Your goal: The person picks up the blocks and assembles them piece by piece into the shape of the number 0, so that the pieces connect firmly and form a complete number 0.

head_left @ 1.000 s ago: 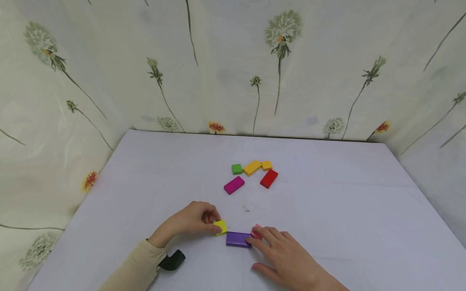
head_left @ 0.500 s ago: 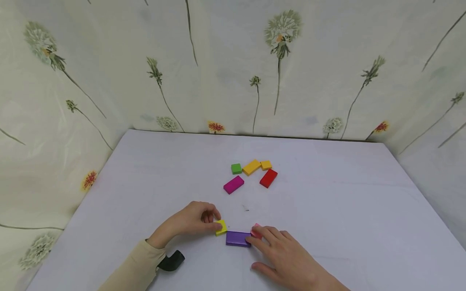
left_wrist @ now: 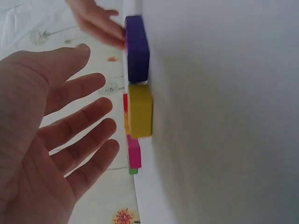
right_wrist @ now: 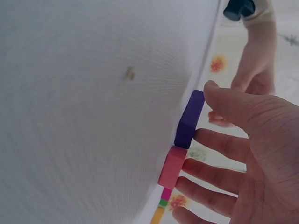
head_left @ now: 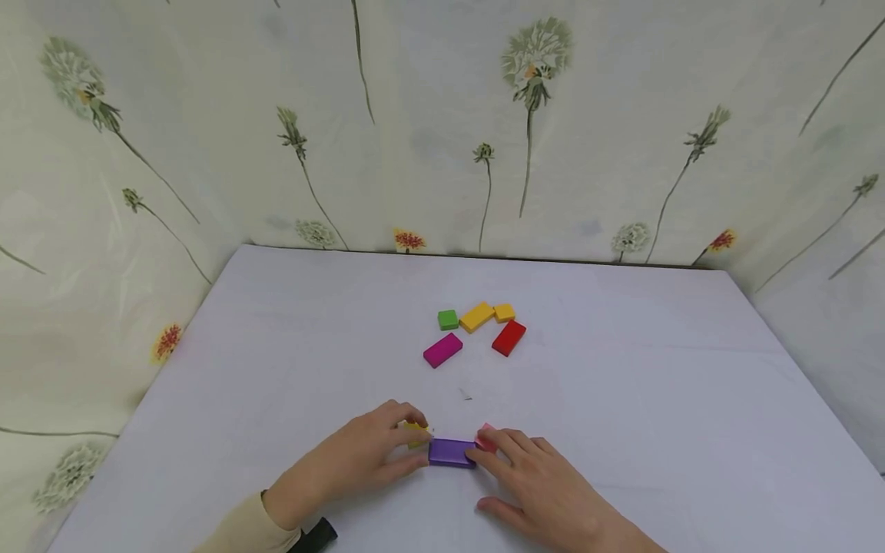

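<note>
A purple block point(head_left: 448, 453) lies flat near the front, between both hands. At its left end sits a yellow block point(left_wrist: 140, 111), partly covered in the head view by the fingers of my left hand point(head_left: 362, 453). That hand's fingers are spread and relaxed above the yellow block, and the left wrist view shows a gap between them and it. Its thumb points at the purple block's left end. My right hand point(head_left: 542, 488) touches the purple block's right end and the pink block point(right_wrist: 173, 167) with outstretched fingertips. The pink block adjoins the purple one.
Farther back on the white table point(head_left: 657, 399) lie a green block point(head_left: 448, 320), a long orange block point(head_left: 477, 317), a small orange block point(head_left: 504, 312), a red block point(head_left: 508, 338) and a magenta block point(head_left: 442, 350). A flower-printed cloth point(head_left: 429, 153) hangs behind.
My left hand has let go of the yellow block and shifted toward the front, its thumb now nearer the purple block. The right hand has stayed in place.
</note>
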The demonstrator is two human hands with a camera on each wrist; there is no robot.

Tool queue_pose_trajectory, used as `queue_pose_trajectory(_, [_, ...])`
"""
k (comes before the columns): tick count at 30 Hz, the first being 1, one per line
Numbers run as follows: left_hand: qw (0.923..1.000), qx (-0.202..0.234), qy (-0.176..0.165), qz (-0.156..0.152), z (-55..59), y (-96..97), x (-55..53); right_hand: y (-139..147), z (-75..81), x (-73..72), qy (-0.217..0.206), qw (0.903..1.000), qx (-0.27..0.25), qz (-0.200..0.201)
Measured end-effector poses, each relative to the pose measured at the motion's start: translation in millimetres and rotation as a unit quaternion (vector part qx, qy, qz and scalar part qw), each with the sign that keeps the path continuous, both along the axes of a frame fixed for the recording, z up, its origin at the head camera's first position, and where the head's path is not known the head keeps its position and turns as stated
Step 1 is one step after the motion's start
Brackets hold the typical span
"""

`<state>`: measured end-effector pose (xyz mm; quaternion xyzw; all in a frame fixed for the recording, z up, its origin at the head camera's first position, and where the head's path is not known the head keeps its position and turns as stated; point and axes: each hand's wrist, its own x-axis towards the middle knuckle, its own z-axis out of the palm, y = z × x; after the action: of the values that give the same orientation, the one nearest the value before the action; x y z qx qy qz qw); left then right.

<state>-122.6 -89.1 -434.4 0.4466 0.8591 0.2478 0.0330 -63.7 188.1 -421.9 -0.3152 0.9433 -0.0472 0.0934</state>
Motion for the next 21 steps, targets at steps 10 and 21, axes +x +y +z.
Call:
queue_pose_trajectory(10, [0.9939, -0.029, 0.096, -0.046, -6.1, 12.8, 15.7, 1.0, -0.3, 0.4, 0.018, 0.9998, -0.008, 0.006])
queue_pose_trajectory(21, [0.9931, -0.04, 0.102, -0.042, -9.6, 16.2, 19.2, -0.8, 0.3, 0.4, 0.014, 0.9999, -0.001, 0.007])
